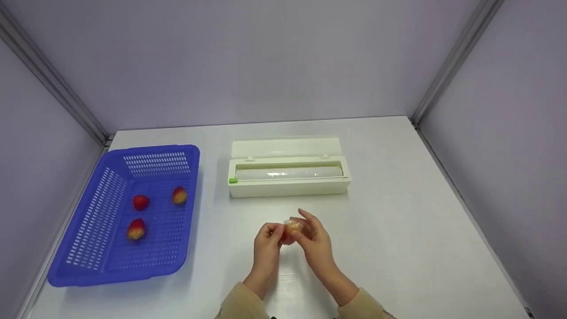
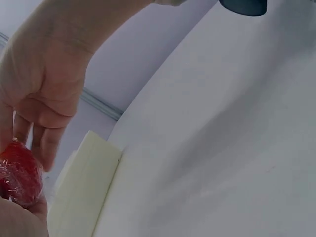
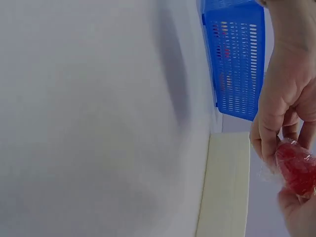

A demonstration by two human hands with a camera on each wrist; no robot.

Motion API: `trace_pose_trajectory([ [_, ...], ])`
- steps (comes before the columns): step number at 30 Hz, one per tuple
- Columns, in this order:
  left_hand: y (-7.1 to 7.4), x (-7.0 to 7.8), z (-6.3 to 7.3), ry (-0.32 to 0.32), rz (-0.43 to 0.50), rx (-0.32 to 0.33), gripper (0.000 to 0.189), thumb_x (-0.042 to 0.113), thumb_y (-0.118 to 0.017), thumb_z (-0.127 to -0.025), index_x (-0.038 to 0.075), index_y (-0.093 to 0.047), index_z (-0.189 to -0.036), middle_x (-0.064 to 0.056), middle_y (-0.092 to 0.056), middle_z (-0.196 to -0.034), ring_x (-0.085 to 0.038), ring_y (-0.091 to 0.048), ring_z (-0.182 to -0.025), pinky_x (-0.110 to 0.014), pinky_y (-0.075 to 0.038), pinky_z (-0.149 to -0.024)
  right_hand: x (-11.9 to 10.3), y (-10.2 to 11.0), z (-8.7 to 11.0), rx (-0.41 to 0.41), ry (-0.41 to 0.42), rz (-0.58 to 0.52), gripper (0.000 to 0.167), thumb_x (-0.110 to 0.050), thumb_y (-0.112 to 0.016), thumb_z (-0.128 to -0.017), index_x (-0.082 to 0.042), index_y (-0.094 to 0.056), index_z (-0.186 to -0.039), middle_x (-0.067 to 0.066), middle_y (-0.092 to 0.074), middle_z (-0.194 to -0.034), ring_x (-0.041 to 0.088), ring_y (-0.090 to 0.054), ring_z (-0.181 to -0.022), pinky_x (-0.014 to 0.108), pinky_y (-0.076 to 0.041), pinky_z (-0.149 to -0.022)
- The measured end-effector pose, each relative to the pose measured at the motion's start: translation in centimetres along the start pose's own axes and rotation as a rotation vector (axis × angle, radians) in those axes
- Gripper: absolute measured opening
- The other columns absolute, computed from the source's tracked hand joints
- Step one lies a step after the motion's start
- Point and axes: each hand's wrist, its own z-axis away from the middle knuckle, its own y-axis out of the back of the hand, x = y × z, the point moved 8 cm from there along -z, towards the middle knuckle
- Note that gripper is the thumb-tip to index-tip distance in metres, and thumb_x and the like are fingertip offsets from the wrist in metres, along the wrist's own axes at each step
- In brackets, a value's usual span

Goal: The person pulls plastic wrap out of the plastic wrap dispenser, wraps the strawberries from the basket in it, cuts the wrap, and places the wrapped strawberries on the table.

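A small red and yellow fruit (image 1: pixel 288 238) in clear cling film is between both hands, over the white table in the head view. My left hand (image 1: pixel 266 250) pinches its left side between thumb and fingers. On the other side, my right hand (image 1: pixel 318 248) holds the fruit with its thumb and bent fingers, the index finger lifted. The left wrist view shows the film drawn over the red skin of the fruit (image 2: pixel 24 175). A loose bit of film (image 3: pixel 267 174) hangs by the left fingertips in the right wrist view.
Beyond the hands stands a white cling film dispenser (image 1: pixel 288 188), its lid (image 1: pixel 285 147) tipped back, a film roll (image 1: pixel 292 173) inside. A blue basket (image 1: pixel 192 221) on the left holds three red and yellow fruits (image 1: pixel 136 229). Grey-white panels wall in the table.
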Motion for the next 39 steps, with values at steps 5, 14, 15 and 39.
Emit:
trace_pose_trajectory([
  [5, -2.4, -0.9, -0.6, 0.016, -0.054, -0.052, 0.018, 0.013, -0.053, -0.093, -0.004, -0.052, -0.099, -0.003, -0.056, -0.089, -0.008, -0.059, -0.076, -0.021, -0.052, -0.079, 1.4, 2.7, 0.1, 0.126, -0.11, -0.109, 0.041, -0.016, -0.06, -0.089, 0.002, -0.052, -0.126, 0.018, -0.059, -0.114, 0.01, -0.059, -0.097, 0.025, -0.052, -0.087],
  [14, -8.2, -4.3, -0.1, 0.055, -0.126, -0.358, 0.036, 0.01, -0.04, -0.098, -0.005, -0.045, -0.13, -0.019, -0.049, -0.134, -0.025, -0.054, -0.119, -0.035, -0.045, -0.1, 2.1, 9.6, -0.1, 0.292, -0.097, 0.109, 0.033, -0.009, -0.057, -0.09, 0.001, -0.057, -0.122, 0.02, -0.062, -0.115, 0.0, -0.056, -0.087, 0.014, -0.049, -0.075],
  [15, -9.0, -4.4, 0.2, 0.041, -0.155, -0.416, 0.04, 0.01, -0.039, -0.098, -0.005, -0.04, -0.134, -0.02, -0.042, -0.14, -0.028, -0.047, -0.127, -0.038, -0.04, -0.104, 2.2, 10.4, -0.2, 0.3, -0.098, 0.145, 0.032, -0.007, -0.057, -0.09, 0.002, -0.058, -0.121, 0.021, -0.062, -0.114, 0.0, -0.055, -0.086, 0.014, -0.049, -0.073],
  [39, -22.6, -9.5, -6.7, 0.015, -0.588, -0.602, 0.055, 0.004, -0.048, -0.076, 0.004, -0.047, -0.131, -0.01, -0.051, -0.124, -0.019, -0.046, -0.108, -0.023, -0.043, -0.08, 6.5, 23.0, -8.4, 0.335, -0.255, 0.607, 0.022, -0.002, -0.055, -0.089, 0.004, -0.055, -0.11, 0.021, -0.057, -0.106, 0.028, -0.055, -0.096, 0.026, -0.051, -0.07],
])
